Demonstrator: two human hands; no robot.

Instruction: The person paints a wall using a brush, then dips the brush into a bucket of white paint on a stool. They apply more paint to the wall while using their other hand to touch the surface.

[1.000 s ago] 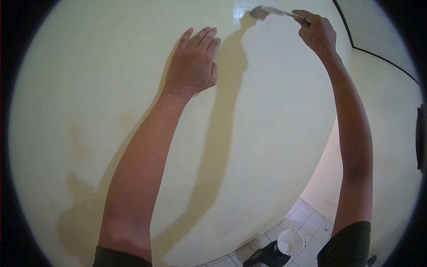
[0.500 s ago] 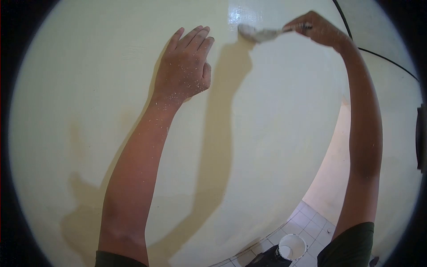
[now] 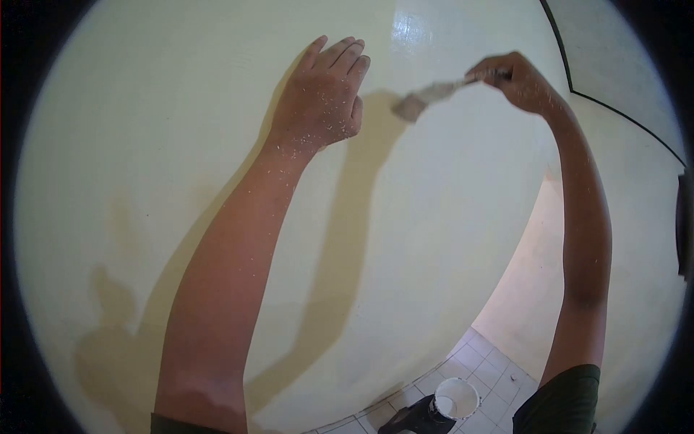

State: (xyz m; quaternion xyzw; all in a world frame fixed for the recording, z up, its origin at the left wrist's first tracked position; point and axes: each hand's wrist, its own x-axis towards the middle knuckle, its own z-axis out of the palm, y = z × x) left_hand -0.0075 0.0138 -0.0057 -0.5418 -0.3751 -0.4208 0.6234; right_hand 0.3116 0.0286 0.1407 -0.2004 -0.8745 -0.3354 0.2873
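My left hand (image 3: 322, 94) lies against the pale yellow wall (image 3: 217, 94), fingers stretched upward and slightly apart, holding nothing. Small white specks dot its back and the forearm. Farther right, my right hand (image 3: 517, 81) grips the handle of a paintbrush (image 3: 426, 100). The brush points left, with its bristles at the wall, right of my left hand. Above the bristles a wet, shiny patch of paint (image 3: 412, 30) catches the light. To the right of a vertical line there, the wall looks paler.
On the tiled floor (image 3: 491, 365) below stands a white bucket (image 3: 457, 399), beside a black object (image 3: 410, 419). A black cable (image 3: 622, 108) runs along the wall at upper right. Something dark (image 3: 682, 224) sits at the right edge. Arm shadows fall across the wall.
The brush and my right hand have moved down the wall, and the bristles now angle downward. My left hand appears a little farther right and higher in view.
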